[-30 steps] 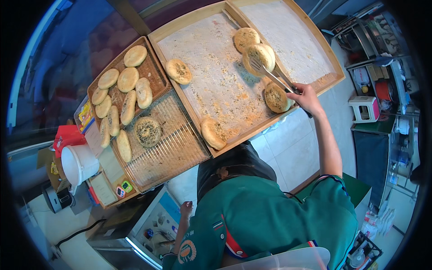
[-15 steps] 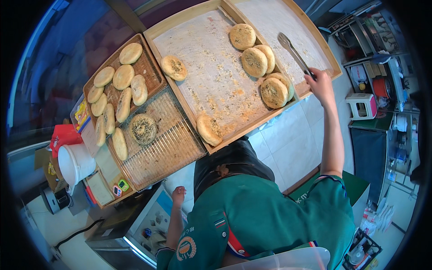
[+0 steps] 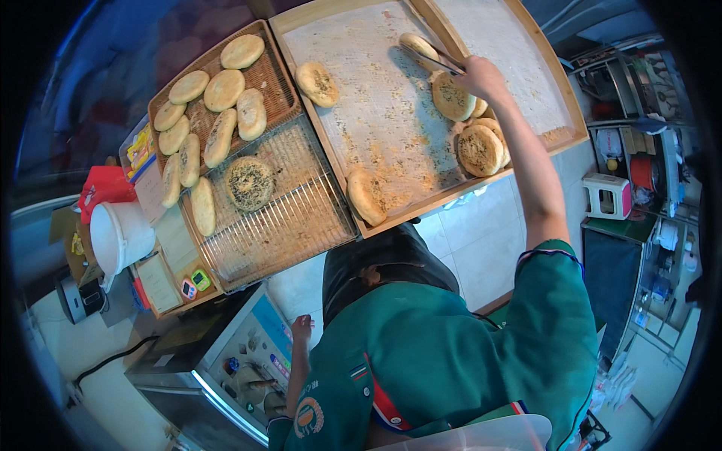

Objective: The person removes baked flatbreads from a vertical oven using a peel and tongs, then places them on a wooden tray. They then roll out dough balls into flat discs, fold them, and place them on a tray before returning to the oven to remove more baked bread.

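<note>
My right hand [image 3: 481, 77] is closed round a pair of dark metal tongs [image 3: 444, 63] over the paper-lined wooden tray [image 3: 391, 105]. At the tongs' tips a round flatbread [image 3: 418, 45] stands tilted on its edge; whether both jaws clasp it I cannot tell. Just below my hand, seeded flatbreads [image 3: 452, 98] lie overlapped, and another overlapping pair [image 3: 480, 150] lies by the tray's near right corner. Two single breads sit along the tray's left side, a seeded one [image 3: 317, 84] and a near one [image 3: 366, 195]. Low beside my body hangs my left hand [image 3: 301, 328], fingers curled, apparently with nothing in them.
Left of the tray, a brown woven basket [image 3: 283, 83] holds several pale flatbreads. A wire rack [image 3: 293, 203] carries a round seeded bread [image 3: 250, 183]. Further left stand a white bucket [image 3: 120, 237] and two small timers [image 3: 194, 284]. A white stool [image 3: 607, 197] stands at right.
My right hand has swung left with the tongs, from the right-hand tray section to the far flatbread, which now tilts up. The view has shifted a little. My left hand stays low.
</note>
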`<state>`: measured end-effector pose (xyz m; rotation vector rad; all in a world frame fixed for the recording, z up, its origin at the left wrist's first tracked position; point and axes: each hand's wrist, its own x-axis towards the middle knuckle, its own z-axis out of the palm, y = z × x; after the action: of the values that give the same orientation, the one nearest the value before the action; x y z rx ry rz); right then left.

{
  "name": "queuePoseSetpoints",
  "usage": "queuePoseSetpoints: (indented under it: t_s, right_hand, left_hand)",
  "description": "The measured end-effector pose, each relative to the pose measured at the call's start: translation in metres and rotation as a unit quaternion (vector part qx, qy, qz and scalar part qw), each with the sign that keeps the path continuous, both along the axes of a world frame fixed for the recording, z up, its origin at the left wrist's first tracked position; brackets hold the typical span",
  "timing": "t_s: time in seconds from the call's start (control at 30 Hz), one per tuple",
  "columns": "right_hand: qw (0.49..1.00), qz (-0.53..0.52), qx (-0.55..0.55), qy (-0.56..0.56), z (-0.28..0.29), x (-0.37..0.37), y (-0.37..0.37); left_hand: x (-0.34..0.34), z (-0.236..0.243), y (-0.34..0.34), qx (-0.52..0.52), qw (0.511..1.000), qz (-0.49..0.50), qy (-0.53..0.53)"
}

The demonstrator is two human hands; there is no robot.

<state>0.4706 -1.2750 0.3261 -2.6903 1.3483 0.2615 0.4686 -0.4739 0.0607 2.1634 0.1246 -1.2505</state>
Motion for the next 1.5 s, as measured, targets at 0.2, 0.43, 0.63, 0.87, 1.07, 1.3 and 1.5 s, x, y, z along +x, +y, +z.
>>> queuePoseSetpoints:
  t_s: [0.2, 0.43, 0.63, 0.87, 1.07, 1.3, 1.5]
  right_hand:
    - [0.985, -0.042, 0.122, -0.114, 0.008, -0.045, 0.041]
    - [0.99, -0.04, 0.037, -0.126, 0.019, -0.119, 0.099]
    - [0.949, -0.057, 0.236, -0.201, 0.058, -0.171, 0.209]
    - [0.95, 0.066, 0.259, -0.163, 0.036, -0.149, 0.274]
    - [0.967, 0.122, 0.215, -0.061, 0.01, -0.141, 0.237]
    - [0.966, 0.252, -0.054, -0.013, 0.051, -0.155, 0.194]
    - [0.789, 0.486, -0.344, 0.151, 0.104, -0.172, 0.111]
  left_hand:
    - [0.001, 0.014, -0.01, -0.016, 1.0, -0.007, -0.005]
    - [0.043, -0.017, -0.008, -0.057, 0.997, 0.01, 0.045]
    - [0.077, -0.022, -0.023, -0.054, 0.998, -0.024, -0.002]
    - [0.078, -0.026, -0.036, -0.079, 0.995, -0.055, -0.001]
    - [0.071, -0.032, -0.012, -0.069, 0.998, 0.004, 0.016]
    - [0.058, -0.049, 0.025, -0.07, 0.995, 0.059, 0.04]
    - [0.061, -0.062, 0.026, -0.033, 0.993, 0.069, 0.09]
